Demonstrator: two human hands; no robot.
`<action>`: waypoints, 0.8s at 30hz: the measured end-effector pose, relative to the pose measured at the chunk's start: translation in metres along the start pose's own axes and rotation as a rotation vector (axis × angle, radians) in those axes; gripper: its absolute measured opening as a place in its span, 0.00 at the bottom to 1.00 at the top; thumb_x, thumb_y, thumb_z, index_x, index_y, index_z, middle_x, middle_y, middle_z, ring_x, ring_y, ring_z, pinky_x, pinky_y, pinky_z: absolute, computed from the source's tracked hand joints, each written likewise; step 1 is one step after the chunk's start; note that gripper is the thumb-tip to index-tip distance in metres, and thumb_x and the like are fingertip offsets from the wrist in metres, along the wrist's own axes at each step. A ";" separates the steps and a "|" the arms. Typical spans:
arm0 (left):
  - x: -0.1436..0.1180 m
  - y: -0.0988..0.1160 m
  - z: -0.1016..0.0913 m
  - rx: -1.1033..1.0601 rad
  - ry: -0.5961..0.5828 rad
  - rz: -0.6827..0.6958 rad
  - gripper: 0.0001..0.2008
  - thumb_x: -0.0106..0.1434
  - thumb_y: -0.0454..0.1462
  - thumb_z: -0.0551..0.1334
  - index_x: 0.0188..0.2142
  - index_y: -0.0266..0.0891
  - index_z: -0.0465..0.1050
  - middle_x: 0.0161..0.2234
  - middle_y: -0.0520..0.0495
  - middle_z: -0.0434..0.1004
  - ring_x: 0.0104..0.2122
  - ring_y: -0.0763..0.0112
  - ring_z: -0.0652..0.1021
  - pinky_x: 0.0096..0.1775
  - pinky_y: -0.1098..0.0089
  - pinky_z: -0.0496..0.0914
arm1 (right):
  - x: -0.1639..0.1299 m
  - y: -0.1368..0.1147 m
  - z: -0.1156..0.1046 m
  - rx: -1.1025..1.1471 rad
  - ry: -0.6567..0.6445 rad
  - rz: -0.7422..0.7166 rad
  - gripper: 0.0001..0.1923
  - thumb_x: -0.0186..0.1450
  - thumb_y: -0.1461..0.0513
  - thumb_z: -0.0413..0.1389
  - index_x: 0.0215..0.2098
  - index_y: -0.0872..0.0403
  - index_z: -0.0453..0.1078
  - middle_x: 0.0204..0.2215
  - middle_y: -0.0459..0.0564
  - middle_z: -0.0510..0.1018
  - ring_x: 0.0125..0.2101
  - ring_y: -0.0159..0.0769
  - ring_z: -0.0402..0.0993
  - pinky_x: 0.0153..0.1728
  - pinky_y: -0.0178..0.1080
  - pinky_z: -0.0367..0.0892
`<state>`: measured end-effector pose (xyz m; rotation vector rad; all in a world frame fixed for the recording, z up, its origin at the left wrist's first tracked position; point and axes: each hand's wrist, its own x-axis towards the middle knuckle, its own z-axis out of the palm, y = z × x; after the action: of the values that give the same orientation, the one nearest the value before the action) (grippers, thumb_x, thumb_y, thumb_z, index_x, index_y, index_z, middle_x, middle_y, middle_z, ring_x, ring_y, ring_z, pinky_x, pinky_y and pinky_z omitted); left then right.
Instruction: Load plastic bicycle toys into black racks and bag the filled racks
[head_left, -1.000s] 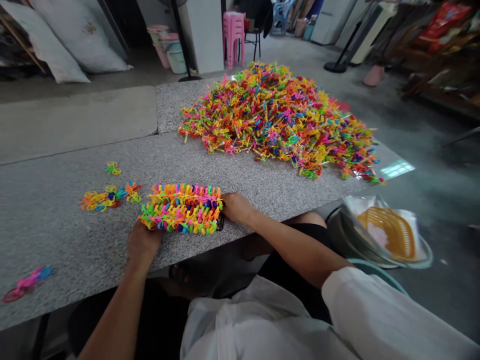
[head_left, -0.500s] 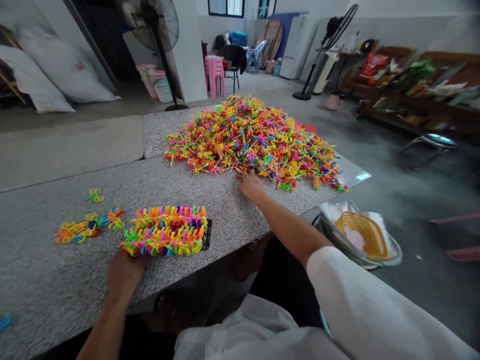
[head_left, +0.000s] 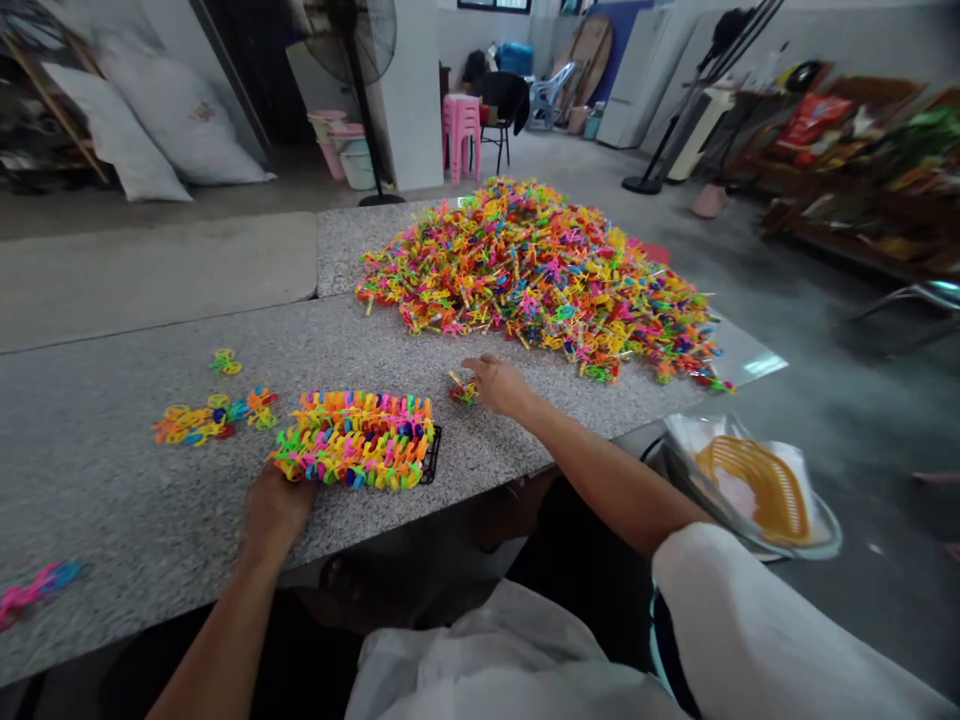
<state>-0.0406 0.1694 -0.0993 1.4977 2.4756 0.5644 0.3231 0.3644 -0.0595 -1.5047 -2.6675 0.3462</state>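
A black rack (head_left: 431,455) packed with rows of bright plastic pieces (head_left: 356,440) lies near the front edge of the granite table (head_left: 112,480). My left hand (head_left: 274,510) grips the rack's left end. Halfway between the rack and the big heap of coloured plastic pieces (head_left: 536,270), my right hand (head_left: 499,385) is closed on a few small plastic pieces (head_left: 461,390) just above the tabletop.
Loose rings and pieces (head_left: 206,415) lie left of the rack, and a pink-blue one (head_left: 34,585) sits at the far left edge. A basin holding an orange basket (head_left: 754,485) stands on the floor at right. A fan, pink stools and white sacks fill the back.
My right hand left the rack, reached out to the heap's near edge, then drew back toward the rack with a few pieces in it. My left hand stayed on the rack.
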 end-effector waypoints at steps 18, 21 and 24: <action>-0.002 0.002 0.006 -0.001 0.011 -0.074 0.19 0.66 0.42 0.61 0.53 0.41 0.81 0.52 0.37 0.84 0.56 0.45 0.82 0.54 0.56 0.76 | -0.046 0.011 0.015 0.031 -0.050 0.035 0.14 0.79 0.60 0.54 0.56 0.53 0.80 0.52 0.57 0.85 0.51 0.42 0.82 0.51 0.36 0.69; -0.004 0.003 0.006 0.003 0.013 -0.057 0.19 0.66 0.42 0.61 0.52 0.40 0.81 0.52 0.38 0.84 0.56 0.46 0.81 0.54 0.57 0.76 | -0.070 -0.012 0.037 0.277 0.063 0.149 0.11 0.77 0.58 0.56 0.51 0.54 0.78 0.42 0.53 0.86 0.41 0.40 0.82 0.44 0.36 0.69; -0.006 0.005 0.004 0.006 0.023 -0.030 0.19 0.66 0.41 0.60 0.52 0.39 0.81 0.53 0.38 0.84 0.55 0.47 0.82 0.54 0.57 0.75 | -0.085 -0.041 0.056 0.574 0.127 0.226 0.10 0.73 0.54 0.58 0.40 0.52 0.75 0.32 0.48 0.83 0.33 0.38 0.79 0.36 0.36 0.67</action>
<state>-0.0327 0.1673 -0.1015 1.4617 2.5146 0.5730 0.3242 0.2625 -0.1000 -1.5550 -2.0457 0.9019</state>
